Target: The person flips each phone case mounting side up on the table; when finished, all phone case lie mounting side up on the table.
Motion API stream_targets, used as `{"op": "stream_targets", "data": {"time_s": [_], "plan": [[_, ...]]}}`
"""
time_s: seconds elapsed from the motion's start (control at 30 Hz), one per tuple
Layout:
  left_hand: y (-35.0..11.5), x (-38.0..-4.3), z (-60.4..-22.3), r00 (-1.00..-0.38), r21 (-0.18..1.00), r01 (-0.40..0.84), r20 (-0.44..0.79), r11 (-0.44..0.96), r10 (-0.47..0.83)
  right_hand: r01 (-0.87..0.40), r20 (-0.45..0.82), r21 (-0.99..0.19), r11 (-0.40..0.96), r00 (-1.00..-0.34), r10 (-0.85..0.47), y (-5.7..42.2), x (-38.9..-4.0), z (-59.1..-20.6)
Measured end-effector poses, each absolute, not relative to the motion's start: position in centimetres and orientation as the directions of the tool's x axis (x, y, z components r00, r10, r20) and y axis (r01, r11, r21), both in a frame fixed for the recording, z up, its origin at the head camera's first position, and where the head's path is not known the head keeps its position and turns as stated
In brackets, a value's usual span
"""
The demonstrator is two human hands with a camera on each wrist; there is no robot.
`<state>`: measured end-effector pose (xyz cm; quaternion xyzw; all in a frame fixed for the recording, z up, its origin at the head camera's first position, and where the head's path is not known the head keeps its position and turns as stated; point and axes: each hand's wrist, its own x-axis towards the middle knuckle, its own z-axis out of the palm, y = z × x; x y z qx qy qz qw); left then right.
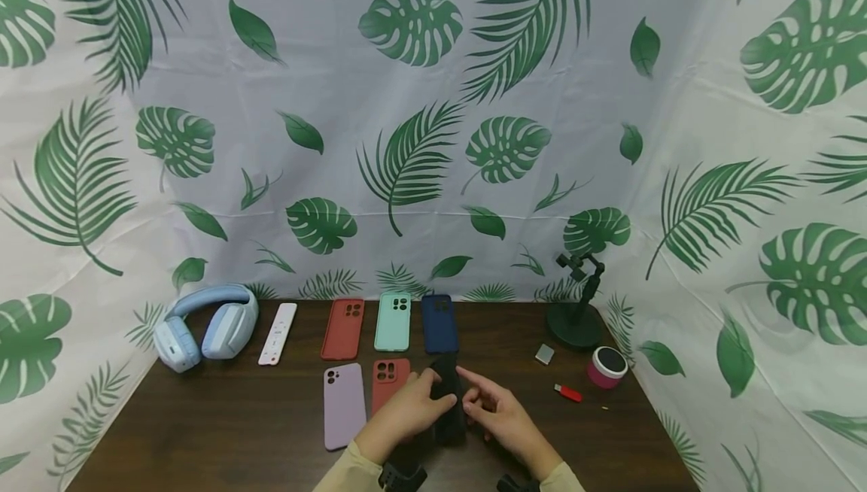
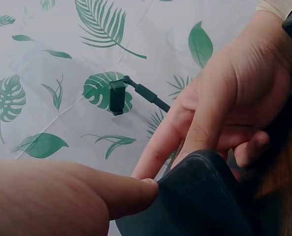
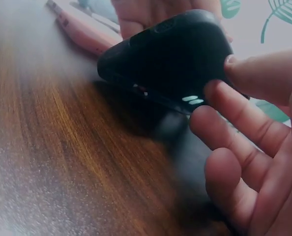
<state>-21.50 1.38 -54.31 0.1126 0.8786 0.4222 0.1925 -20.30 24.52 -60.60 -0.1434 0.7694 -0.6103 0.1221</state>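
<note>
Dark phone case (image 1: pixel 450 385), long axis approx. 12-to-6, tilted btwn both hands over the table (image 1: pixel 257 424): at 3 o'clock from the nearer L hand (image 1: pixel 415 403), which pinches it, & 9 from the R hand (image 1: pixel 500 415), touching its edge, pinching or not I can't tell.

1. Head: high and farthest back, facing 12 o'clock and down over the bench (image 1: pixel 223 417) to a leaf-print cloth (image 1: pixel 406 86).
2. Left wrist: close-up, facing across to the right hand (image 2: pixel 234 93) and cloth; a dark stand (image 2: pixel 117 98) sits at 10 o'clock, at 4 in the head view.
3. Right wrist: close and low, bench at 8 o'clock.
4. All three share the black case (image 3: pixel 165 59).
</note>
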Motion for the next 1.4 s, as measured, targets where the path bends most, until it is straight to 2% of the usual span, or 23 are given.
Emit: {"op": "stream_targets", "data": {"time_s": [0.17, 0.37, 0.77, 1.07, 1.4], "plan": [[1.31, -21.67, -53.98, -0.907, 0.777, 0.064, -0.217, 0.626, 0.362, -0.169, 0.051, -0.949, 0.265, -0.915, -0.401, 24.33, -20.58, -60.78], [1.47, -21.5, -54.06, -0.902, 0.79, 0.05, -0.227, 0.611, 0.367, -0.225, 0.073, -0.908, 0.354, -0.916, -0.394, 23.76, -20.14, -61.18], [1.87, -21.3, -54.03, -0.91, 0.805, 0.012, -0.237, 0.593, 0.339, -0.189, 0.038, -0.91, 0.369, -0.924, -0.38, 23.78, -20.03, -60.99], [1.8, -21.26, -54.02, -0.903, 0.858, 0.001, -0.22, 0.514, 0.369, -0.154, -0.005, -0.908, 0.389, -0.926, -0.378, 23.8, -19.94, -60.85], [1.72, -20.86, -53.79, -0.903, 0.887, -0.001, -0.199, 0.462, 0.38, -0.161, 0.014, -0.911, 0.379, -0.933, -0.361, 23.56, -20.09, -61.12]]}}
